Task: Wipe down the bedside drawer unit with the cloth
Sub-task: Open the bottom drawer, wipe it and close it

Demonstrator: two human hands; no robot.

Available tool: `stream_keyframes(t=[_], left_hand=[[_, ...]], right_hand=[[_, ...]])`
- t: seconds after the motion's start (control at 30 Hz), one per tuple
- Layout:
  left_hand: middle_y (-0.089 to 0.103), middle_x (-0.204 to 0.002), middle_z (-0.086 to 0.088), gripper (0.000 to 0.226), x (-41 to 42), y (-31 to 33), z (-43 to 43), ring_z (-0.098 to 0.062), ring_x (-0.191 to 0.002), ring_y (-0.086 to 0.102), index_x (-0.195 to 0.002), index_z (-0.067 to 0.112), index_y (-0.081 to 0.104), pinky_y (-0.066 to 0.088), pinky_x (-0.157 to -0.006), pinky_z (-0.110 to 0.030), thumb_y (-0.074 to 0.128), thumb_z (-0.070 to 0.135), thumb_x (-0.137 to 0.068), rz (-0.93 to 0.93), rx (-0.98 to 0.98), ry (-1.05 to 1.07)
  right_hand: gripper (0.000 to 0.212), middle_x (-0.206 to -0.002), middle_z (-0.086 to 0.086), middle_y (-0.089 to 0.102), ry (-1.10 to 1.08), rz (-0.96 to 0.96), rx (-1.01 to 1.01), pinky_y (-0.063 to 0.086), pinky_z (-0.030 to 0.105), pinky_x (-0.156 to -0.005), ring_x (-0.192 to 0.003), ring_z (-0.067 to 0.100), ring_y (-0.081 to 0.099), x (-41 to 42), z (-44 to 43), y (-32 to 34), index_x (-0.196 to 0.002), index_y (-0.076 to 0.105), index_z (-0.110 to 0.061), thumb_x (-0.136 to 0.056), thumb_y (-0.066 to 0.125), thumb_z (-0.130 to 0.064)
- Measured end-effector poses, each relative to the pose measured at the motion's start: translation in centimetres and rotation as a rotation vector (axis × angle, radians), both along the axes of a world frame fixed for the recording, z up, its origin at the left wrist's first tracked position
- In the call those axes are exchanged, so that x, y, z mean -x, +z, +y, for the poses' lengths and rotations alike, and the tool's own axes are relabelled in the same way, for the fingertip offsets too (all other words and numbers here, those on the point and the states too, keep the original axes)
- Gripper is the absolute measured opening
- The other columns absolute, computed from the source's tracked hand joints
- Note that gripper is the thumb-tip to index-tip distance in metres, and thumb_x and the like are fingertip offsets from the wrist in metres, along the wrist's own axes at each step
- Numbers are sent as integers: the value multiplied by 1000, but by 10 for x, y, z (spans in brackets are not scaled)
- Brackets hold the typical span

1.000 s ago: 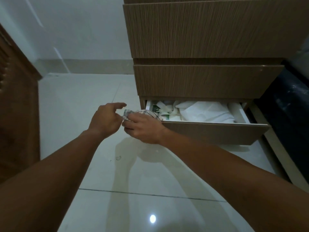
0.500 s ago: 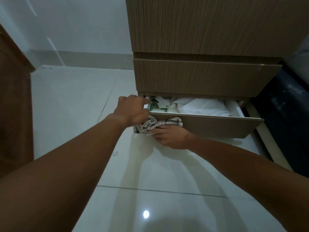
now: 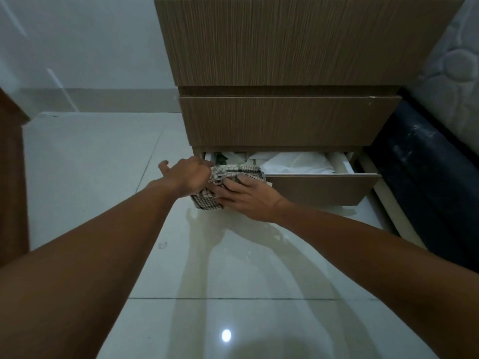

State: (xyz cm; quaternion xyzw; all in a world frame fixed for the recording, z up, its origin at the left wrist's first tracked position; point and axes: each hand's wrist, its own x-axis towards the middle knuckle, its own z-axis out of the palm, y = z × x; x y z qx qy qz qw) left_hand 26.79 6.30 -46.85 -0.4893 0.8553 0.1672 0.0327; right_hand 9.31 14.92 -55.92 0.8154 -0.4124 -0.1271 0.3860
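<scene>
My right hand (image 3: 246, 196) grips the checked cloth (image 3: 220, 187), fingers curled around it, left hand (image 3: 188, 174) pinching its upper fold, at the open bottom drawer (image 3: 321, 189)'s left corner. I judge I'm bunching it; next comes wiping the front.
</scene>
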Motion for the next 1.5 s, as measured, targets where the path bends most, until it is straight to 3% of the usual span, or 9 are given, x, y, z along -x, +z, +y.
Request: stream_keyframes(t=[0.17,0.33,0.5,0.77,0.87,0.97,1.2,1.4,1.5], left_hand=[[62,-129,-3,44,-29,-7,-11,-33,-116,56,-113,26,68,38,-101,-50,27,32,-96,-2,-12,-30],[63,-136,-3,60,-49,-5,-9,-30,-123,57,-125,32,66,42,-106,-49,27,37,-80,235,-113,22],[63,-136,-3,59,-46,-3,-8,-29,-123,57,-128,30,65,42,-105,-45,32,34,-78,183,-15,-25],[69,-104,-14,53,6,0,13,-32,-88,62,-111,22,68,45,-76,-36,36,38,-71,-36,171,-278],[68,-105,-13,42,42,6,27,-32,-90,62,-109,21,69,45,-76,-35,51,36,-75,-33,113,-295],[68,-105,-13,30,75,7,42,-32,-96,64,-104,18,71,47,-76,-34,60,31,-80,-38,141,-326],[67,-112,-12,34,118,-6,61,-32,-101,63,-112,21,68,45,-75,-36,55,39,-87,-96,337,-433],[70,-103,-12,23,134,-14,74,-34,-95,66,-102,18,70,44,-70,-36,57,31,-88,8,455,-433],[69,-94,-16,16,139,-21,74,-39,-85,67,-92,10,69,47,-66,-39,56,20,-90,84,510,-378]], right_hand=[[61,-165,10,14,19,26,-8,10,52,-123,-152,34,12,-20,-25,-8,-155,29,-15,-97,47,-27],[55,-161,6,31,48,67,-103,10,50,-125,-150,29,23,-51,-45,-35,-149,41,-11,-96,30,-18],[43,-134,-2,63,141,157,-275,28,45,-120,-135,24,50,-43,-47,-52,-115,75,-15,-82,47,-17],[48,-152,-2,46,-3,156,-297,-15,44,-122,-144,21,38,62,24,-35,-124,70,-18,-87,40,-18],[43,-155,3,42,-63,73,-257,-5,45,-123,-145,26,34,108,62,-21,-126,69,-18,-85,56,-20],[42,-146,7,51,-196,8,-208,33,47,-114,-133,30,48,145,99,-2,-120,71,-16,-79,68,-19],[36,-111,11,57,-732,-606,46,52,38,-68,-101,33,58,183,150,8,-108,65,-14,-74,72,-9],[54,-131,11,44,-1005,-1475,487,48,41,-99,-118,27,47,138,135,2,-127,52,-6,-75,68,-2],[66,-154,10,26,-941,-1509,463,32,43,-116,-141,35,25,122,112,-5,-142,40,-14,-80,63,-5]])
